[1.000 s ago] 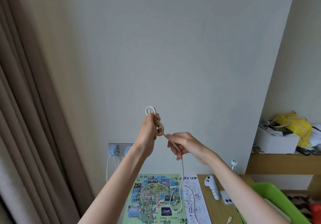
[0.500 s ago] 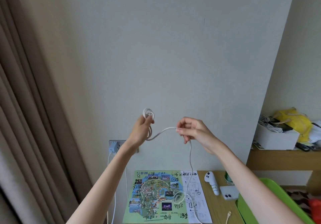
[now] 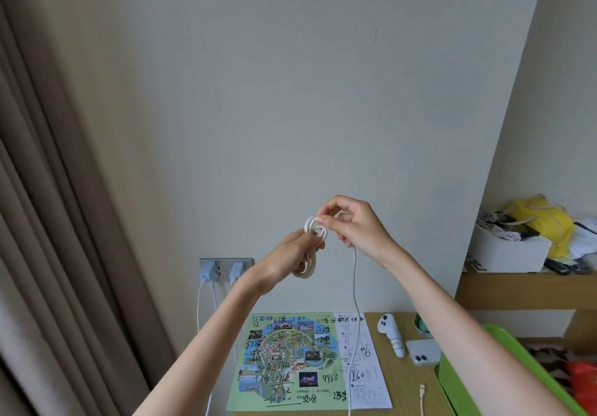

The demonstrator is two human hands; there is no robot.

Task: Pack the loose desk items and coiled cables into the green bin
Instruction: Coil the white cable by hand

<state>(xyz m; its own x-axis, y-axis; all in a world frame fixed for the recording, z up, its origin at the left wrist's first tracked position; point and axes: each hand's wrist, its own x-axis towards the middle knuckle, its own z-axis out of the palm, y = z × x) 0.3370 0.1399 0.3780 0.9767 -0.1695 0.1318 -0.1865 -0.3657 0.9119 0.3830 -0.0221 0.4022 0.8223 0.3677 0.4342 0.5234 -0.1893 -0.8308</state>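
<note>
A: Near right, the green bin sits beside the surface.
B: Higher up, the hands work close together: left hand grips the coiled white cable, right hand pinches its top loop, tail dangling to the surface.

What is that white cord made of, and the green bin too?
The white cord: probably a soft matte sleeve, woven fabric or rubbery plastic; it bends into tight loops. The green bin: likely moulded plastic, smooth with slight sheen, one even colour, rounded rim.
</note>
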